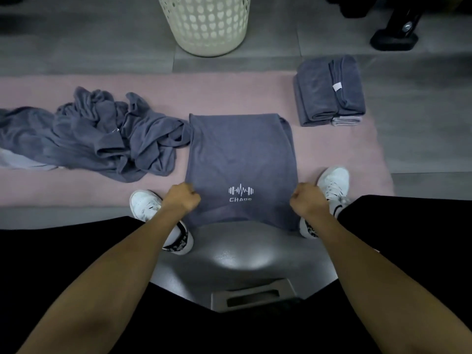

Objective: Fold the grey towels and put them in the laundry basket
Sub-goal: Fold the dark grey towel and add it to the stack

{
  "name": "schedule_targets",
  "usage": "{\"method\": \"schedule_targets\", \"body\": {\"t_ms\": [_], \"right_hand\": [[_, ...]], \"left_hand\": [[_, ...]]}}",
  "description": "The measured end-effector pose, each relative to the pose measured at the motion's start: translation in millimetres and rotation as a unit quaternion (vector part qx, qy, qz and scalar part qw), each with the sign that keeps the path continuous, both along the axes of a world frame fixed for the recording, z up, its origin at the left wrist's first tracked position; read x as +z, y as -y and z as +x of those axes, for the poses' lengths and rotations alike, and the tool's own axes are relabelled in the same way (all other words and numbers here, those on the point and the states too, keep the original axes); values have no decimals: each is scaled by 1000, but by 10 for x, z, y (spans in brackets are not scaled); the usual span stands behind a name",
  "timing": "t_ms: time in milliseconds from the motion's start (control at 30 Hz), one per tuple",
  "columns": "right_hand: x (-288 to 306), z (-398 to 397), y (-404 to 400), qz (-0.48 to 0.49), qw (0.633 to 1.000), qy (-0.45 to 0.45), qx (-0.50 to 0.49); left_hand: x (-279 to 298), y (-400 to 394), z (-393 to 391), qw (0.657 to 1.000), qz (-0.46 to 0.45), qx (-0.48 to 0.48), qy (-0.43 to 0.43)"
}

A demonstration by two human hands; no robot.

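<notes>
Pink mat (332,154) on grey floor: one grey towel (240,154) spread flat between the feet.

Left hand (182,199) and right hand (307,200) each pinch a near corner, fingers curled on the cloth. Long axis runs away from the person toward the laundry basket (207,24). Cloth looks soft, light and limp; hold at corners to keep edges square. Unfolded pile (102,134) lies left, folded stack (329,90) right.

1. The laundry basket (208,24) is cut off by the top edge; its rim and inside are not visible.
2. The crumpled towels (97,134) run past the left edge.
3. The held towel (240,154) hides its own near edge, and the printed word is partly folded under.
</notes>
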State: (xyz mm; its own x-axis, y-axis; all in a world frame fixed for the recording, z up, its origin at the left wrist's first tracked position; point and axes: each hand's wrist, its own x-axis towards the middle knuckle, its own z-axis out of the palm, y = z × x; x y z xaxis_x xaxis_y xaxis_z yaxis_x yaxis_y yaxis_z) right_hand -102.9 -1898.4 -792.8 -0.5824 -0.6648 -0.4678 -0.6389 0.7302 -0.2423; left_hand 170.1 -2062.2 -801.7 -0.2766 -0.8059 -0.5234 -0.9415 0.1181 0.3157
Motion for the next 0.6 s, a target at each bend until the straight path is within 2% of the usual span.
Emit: {"method": "schedule_targets", "body": {"t_ms": [233, 400, 600], "right_hand": [[9, -408, 694, -72, 997, 21, -14], [-80, -1009, 1234, -71, 997, 20, 6], [-380, -1526, 1851, -39, 996, 1, 76]], "left_hand": [[-32, 359, -735, 994, 4, -34, -104], [-225, 770, -1447, 987, 5, -71, -143], [-730, 1396, -2231, 982, 9, -148, -120]]}}
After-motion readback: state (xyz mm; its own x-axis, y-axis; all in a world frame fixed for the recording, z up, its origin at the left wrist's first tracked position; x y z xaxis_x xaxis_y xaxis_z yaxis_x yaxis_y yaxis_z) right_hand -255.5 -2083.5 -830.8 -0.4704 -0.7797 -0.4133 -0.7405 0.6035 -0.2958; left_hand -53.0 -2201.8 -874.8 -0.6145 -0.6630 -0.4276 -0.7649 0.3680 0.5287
